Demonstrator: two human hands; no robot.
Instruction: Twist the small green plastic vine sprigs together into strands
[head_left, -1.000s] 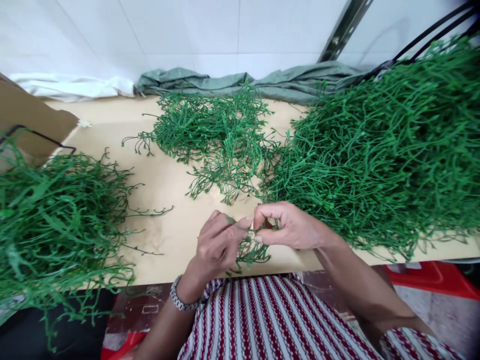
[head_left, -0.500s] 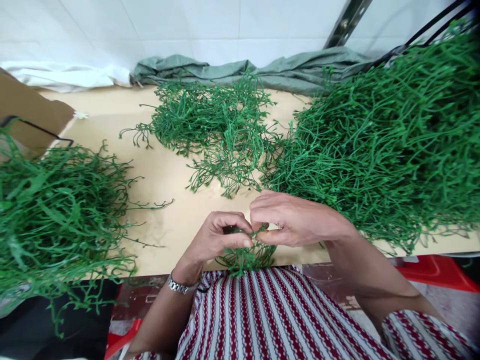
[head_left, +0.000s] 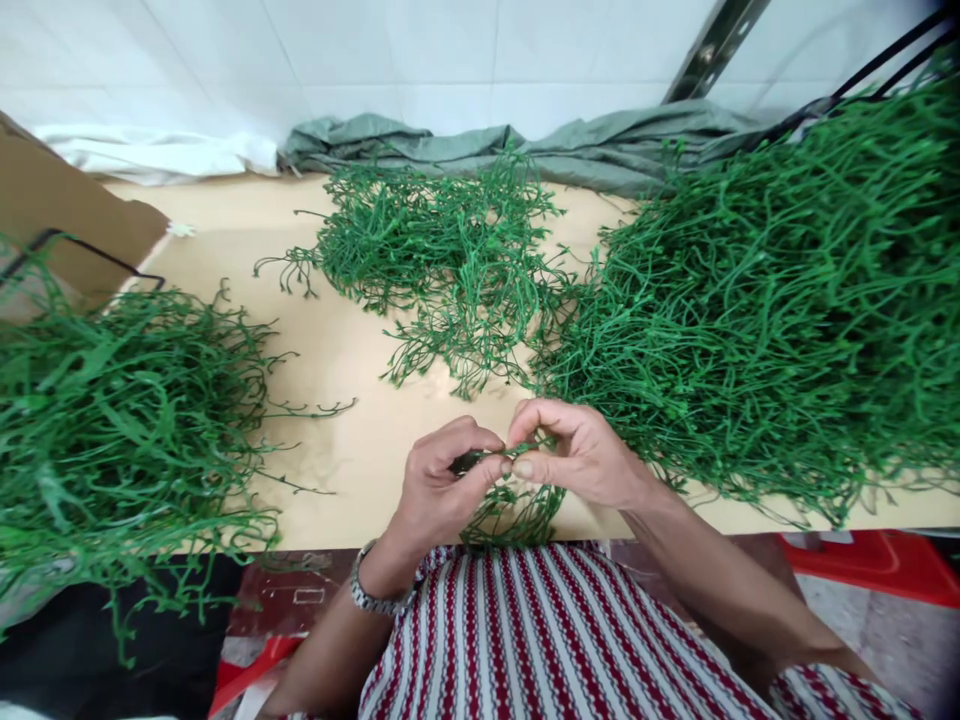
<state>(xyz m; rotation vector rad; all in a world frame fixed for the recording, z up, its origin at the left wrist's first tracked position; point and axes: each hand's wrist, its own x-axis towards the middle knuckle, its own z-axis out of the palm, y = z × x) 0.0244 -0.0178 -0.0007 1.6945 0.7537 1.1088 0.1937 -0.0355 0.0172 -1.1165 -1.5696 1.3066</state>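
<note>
Near the table's front edge, my left hand (head_left: 442, 480) pinches thin green plant stems, artificial by the look of them, between thumb and forefinger. My right hand (head_left: 581, 460) pinches the same green stems (head_left: 517, 453) from the other side, and the two sets of fingertips nearly touch. Below the hands a small bunch of these branching stems (head_left: 514, 515) hangs close to my striped shirt. The exact join between the fingertips is hidden. Beyond the hands lies a loose pile of green stems (head_left: 427, 240).
A large heap of green stems (head_left: 780, 310) fills the right side of the table (head_left: 322, 350). Another heap, with longer leafy strands (head_left: 112, 430), hangs over the left front edge. A cardboard box (head_left: 82, 210) stands at the left; green cloth (head_left: 480, 150) lies along the wall.
My right hand has shifted slightly lower and its thumb and forefinger have come closer to my left fingertips. The view has moved a little; the piles lie as before.
</note>
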